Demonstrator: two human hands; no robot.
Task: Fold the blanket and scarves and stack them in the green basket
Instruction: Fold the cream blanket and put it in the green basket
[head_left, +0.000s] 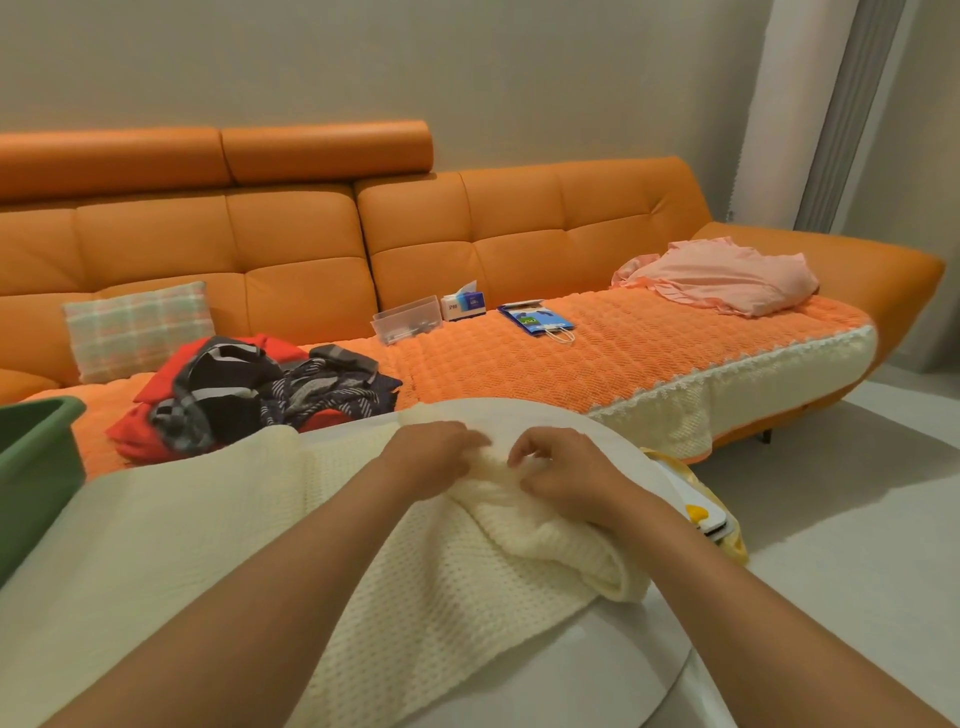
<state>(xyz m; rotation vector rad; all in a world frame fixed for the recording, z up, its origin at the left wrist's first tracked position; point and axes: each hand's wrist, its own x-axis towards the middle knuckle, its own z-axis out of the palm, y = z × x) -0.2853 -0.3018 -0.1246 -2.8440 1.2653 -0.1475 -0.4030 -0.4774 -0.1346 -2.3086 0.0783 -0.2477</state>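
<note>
- Partly sunk in the knit, the fingertips of the left hand (431, 457) curl into a bunched ridge of the cream waffle-knit blanket (182, 530).
- Just beside it, the right hand (571, 475) pinches the same ridge between thumb and fingers.
- From the hands the blanket spreads left over the round white table (613, 660).
- At the table's right rim a yellow object (696, 512) is mostly hidden.
- The green basket (36, 467) is cut off at the left edge, next to the blanket.
- Beyond, the scarves (249, 400) lie heaped on the orange sofa (291, 244); their number is unclear.
</note>
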